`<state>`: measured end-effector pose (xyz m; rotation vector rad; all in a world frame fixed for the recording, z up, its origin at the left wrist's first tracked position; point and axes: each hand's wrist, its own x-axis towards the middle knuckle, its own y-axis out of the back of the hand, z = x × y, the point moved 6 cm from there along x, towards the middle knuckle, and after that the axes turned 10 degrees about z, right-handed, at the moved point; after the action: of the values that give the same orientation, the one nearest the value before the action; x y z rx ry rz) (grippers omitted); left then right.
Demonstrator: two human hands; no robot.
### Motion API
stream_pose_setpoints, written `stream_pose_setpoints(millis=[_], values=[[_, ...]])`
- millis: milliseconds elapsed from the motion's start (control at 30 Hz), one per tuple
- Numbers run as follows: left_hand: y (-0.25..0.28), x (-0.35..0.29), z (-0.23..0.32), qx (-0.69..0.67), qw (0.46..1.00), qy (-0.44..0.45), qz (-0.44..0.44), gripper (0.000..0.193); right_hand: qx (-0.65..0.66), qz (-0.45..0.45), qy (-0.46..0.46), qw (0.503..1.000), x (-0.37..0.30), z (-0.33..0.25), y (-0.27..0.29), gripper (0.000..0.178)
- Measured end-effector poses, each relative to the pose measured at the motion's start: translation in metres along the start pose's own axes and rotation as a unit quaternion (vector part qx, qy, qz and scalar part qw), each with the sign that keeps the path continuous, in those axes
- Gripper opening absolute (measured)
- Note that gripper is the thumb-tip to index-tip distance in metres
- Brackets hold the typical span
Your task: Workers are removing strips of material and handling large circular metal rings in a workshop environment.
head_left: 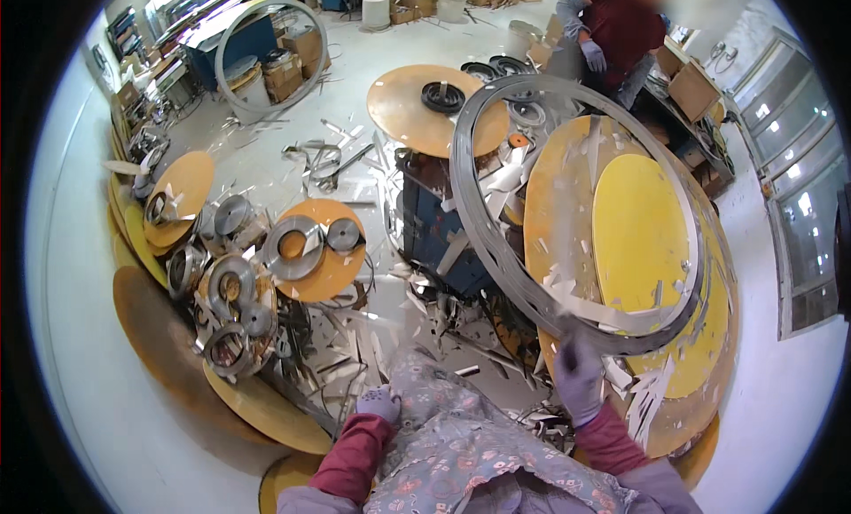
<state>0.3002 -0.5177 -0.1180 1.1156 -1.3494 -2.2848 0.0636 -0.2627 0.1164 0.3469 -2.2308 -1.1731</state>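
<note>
Many scraps ahead; left hand, right hand apart, grips unclear; large ring, yellow disc at right.

The one wide fisheye view looks from the wearer's head downward and ahead, straight edges bending toward its dark rim; the apron is very near at lower middle, a window farther off at right, distant floor toward the top.

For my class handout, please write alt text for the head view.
A gloved right hand is at the lower rim of a large grey ring over round yellow discs; the gloved left hand is by a floral garment. Scraps litter the floor.
</note>
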Motion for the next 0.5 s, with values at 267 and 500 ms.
stream_pose_setpoints(millis=[267,500], values=[[0.088,0.170,0.000,0.082,0.986,-0.137,-0.046,0.043,0.013,0.113,-0.119,0.986,0.110,-0.082,-0.015,0.053],[0.168,0.276,-0.043,0.124,0.964,-0.234,-0.007,0.040,-0.109,-0.046,-0.181,0.976,0.079,-0.110,-0.130,0.052]])
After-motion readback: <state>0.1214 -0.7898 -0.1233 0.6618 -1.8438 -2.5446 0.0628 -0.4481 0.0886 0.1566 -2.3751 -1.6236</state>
